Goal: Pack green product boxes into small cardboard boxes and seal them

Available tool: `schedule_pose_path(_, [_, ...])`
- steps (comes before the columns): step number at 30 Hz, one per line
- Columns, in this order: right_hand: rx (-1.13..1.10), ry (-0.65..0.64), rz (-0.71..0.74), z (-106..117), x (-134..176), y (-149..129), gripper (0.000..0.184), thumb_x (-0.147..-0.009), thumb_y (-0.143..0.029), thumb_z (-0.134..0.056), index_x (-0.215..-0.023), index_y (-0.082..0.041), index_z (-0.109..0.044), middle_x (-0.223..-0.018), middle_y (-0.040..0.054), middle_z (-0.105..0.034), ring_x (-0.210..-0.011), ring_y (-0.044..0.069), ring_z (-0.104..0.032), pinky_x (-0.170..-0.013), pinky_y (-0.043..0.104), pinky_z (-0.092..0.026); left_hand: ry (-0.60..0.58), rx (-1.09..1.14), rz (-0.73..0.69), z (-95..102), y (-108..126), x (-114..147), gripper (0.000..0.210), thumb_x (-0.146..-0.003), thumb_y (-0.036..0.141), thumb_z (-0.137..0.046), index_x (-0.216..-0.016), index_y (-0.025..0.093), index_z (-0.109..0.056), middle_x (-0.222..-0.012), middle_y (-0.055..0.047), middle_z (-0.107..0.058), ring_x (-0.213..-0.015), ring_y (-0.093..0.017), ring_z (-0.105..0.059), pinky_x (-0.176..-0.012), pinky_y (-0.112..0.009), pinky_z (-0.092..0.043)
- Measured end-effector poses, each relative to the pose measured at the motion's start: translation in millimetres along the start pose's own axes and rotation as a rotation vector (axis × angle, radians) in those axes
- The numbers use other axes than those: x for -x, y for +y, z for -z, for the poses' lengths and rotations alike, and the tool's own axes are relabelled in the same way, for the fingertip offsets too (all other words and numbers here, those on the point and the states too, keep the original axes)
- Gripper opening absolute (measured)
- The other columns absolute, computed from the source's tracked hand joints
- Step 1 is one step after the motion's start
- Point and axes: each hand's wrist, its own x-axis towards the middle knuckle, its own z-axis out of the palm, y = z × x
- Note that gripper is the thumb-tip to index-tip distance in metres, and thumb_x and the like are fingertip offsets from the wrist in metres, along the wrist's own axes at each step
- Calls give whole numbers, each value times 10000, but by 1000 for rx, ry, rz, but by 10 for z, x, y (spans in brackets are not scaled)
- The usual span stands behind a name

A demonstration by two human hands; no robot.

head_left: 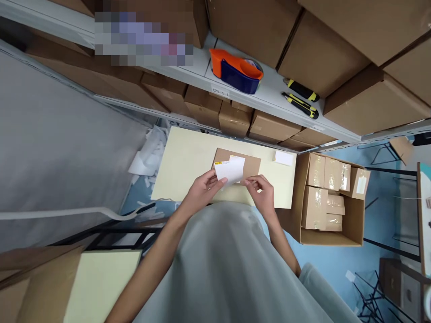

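Note:
Two overlapping white label sheets (230, 170), one with a small yellow strip at its top left corner, are held above the table. My left hand (206, 186) grips them at the lower left, thumb on top. My right hand (261, 190) is closed in a pinch at their lower right corner; its fingertips partly hide what they grip. Beneath the sheets a flat brown cardboard piece (252, 166) lies on the pale yellow table (188, 157). A small stack of white labels (283, 158) rests near the table's right end.
An open carton (303, 197) with several taped small boxes stands right of the table. Above, a shelf (269, 96) bears cartons, an orange-and-blue tape dispenser (237, 72) and two yellow-black box cutters (301, 98). Crumpled white paper (150, 150) lies left of the table.

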Motion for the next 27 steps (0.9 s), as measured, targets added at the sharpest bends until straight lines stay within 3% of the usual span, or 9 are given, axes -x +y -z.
schedule_pose_path(3, [-79,-38,-60,124,-124,101,266,-970,-497,-772,-912,-241,-815,-912,34,-746,-680,147,-605,-656,302,-528,-67,-18,24,-125,39,9,780,-733,839,-864,-1184,208,-778,-1260,-165,-828,-1233,-383,-776,-1122,-527,-622])
schedule_pose_path(9, [-93,-85,-48,223,-153,179,238,-955,-454,-718,-830,-251,-718,-825,10,-697,-670,149,-597,-628,291,-525,-108,-91,16,-265,51,11,663,-787,810,-840,-1107,234,-763,-1216,-133,-825,-1190,-339,-781,-1063,-457,-642])
schedule_pose_path(16, [139,-33,110,229,-27,142,137,-968,-295,-618,-836,-263,-637,-835,4,-659,-679,144,-579,-648,285,-506,89,-271,30,-169,-171,-40,614,-830,685,-794,-1223,217,-749,-1239,-143,-834,-1112,-296,-792,-1083,-464,-614])
schedule_pose_path(21, [302,-80,260,116,129,102,163,-1026,-268,-607,-875,-276,-669,-898,37,-687,-748,169,-643,-704,302,-517,159,-200,91,-90,-322,-22,405,-800,577,-765,-985,217,-777,-1003,-106,-841,-903,-257,-774,-871,-406,-644])
schedule_pose_path(24, [314,-150,296,18,231,67,166,-1041,-306,-640,-881,-287,-679,-905,46,-692,-731,177,-653,-719,317,-545,190,-182,68,-49,-306,44,324,-707,473,-806,-914,227,-769,-966,-77,-824,-949,-267,-775,-872,-383,-644])
schedule_pose_path(27, [326,-198,310,-63,293,22,177,-1051,-335,-628,-888,-299,-686,-882,49,-706,-719,185,-653,-698,327,-557,140,-110,30,-14,-256,128,396,-678,431,-836,-1014,227,-790,-1102,-89,-830,-1041,-283,-779,-895,-376,-647])
